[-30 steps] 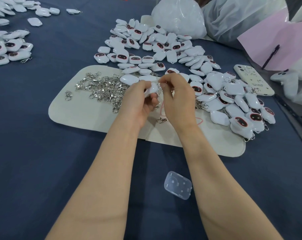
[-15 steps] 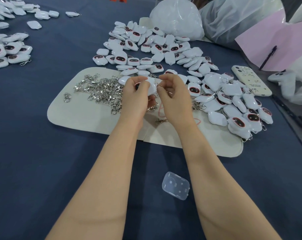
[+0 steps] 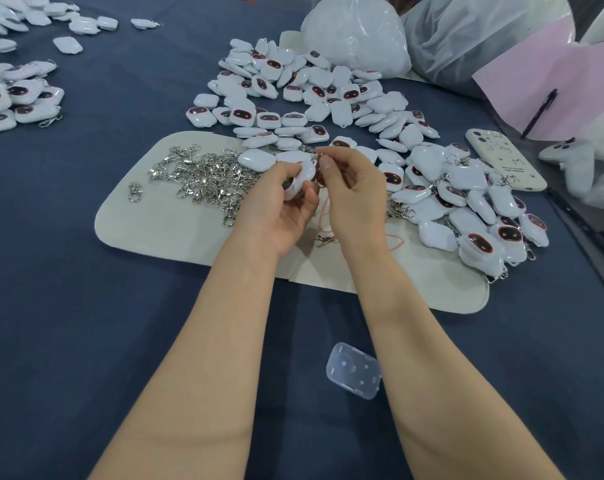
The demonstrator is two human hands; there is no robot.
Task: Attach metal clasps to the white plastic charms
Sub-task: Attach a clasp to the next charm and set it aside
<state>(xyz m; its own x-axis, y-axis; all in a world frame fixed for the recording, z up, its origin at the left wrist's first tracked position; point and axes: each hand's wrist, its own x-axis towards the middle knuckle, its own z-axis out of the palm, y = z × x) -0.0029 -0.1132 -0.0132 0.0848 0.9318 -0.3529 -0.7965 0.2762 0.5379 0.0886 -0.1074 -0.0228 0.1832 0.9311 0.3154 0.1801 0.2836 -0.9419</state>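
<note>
**Containers.** A small clear plastic case (image 3: 354,370) is seen lying flat on the blue tablecloth (image 3: 86,306) between the forearms; its contents cannot be told. Farther back, filmy plastic bags (image 3: 356,39) are set side by side, their contents veiled.

**Layout, left to right.**
- A far-left heap (image 3: 13,98) of charms is shown at the edge, with clasps attached to some of them.
- A beige mat (image 3: 148,230) is spread at the centre, and a tangle of metal clasps (image 3: 207,174) is piled on its left part.
- Over the mat's middle, the left hand (image 3: 276,206) is curled round one white charm (image 3: 302,180), which is gripped between thumb and fingers and held tilted.
- The right hand (image 3: 352,192) is held just beside it, thumb and forefinger pinched at the charm's upper edge, where a bit of metal glints.
- One loose clasp (image 3: 324,240) is seen on the mat below the hands.
- A back pile (image 3: 311,95) of charms is spread beyond the mat, and a right heap (image 3: 466,202) with clasps is gathered on the mat's right end.
- A phone (image 3: 504,159) is laid face down just right of that heap, near a pink sheet (image 3: 553,88) with a pen (image 3: 541,112) on it.

**Change.** Against the view half a second earlier, the hands are found at much the same spot, the charm is kept in the left hand, and the loose clasp is unmoved.

**Writing.** Small dark marks on the phone's back and a red scrawl (image 3: 395,242) on the mat cannot be read.
</note>
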